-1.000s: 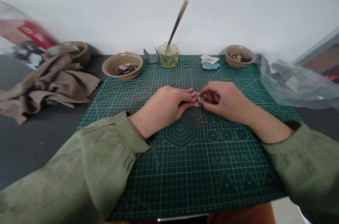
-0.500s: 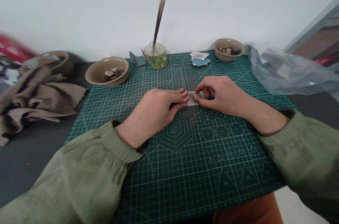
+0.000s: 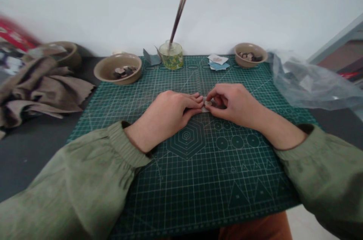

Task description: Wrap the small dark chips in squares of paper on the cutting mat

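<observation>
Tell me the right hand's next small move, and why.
Probably slide the small pale piece rightward along the pale strip: the right hand pinches it close beside the fingertips of the left hand, leaving little room leftward, and those fingertips appear to rest on the strip.

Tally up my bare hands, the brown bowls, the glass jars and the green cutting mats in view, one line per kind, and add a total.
Hands: 2, left hand and right hand
Brown bowls: 3
Glass jars: 1
Green cutting mats: 1
Total: 7
</observation>
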Available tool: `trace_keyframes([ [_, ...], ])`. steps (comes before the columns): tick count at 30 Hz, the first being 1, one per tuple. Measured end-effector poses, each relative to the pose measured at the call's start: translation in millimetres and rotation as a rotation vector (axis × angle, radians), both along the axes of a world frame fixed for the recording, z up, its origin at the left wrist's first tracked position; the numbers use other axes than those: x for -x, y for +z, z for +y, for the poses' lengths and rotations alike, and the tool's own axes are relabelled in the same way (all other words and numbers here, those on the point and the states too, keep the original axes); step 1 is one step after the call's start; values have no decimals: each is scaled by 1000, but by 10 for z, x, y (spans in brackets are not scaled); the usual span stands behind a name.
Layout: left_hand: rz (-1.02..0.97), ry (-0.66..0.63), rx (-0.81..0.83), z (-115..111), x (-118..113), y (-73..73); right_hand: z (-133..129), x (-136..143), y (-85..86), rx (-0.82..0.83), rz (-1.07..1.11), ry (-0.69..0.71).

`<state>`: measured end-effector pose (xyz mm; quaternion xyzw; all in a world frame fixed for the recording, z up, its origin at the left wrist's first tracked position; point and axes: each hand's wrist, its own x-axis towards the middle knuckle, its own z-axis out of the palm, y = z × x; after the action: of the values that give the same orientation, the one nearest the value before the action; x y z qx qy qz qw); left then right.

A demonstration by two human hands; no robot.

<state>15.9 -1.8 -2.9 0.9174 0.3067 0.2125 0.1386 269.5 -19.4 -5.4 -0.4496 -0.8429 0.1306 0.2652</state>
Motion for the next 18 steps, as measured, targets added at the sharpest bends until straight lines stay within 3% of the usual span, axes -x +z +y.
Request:
trace_keyframes([
  [18,37,0,-17,-10,0,-16,-5,-11,-14,-34,-9,-31],
])
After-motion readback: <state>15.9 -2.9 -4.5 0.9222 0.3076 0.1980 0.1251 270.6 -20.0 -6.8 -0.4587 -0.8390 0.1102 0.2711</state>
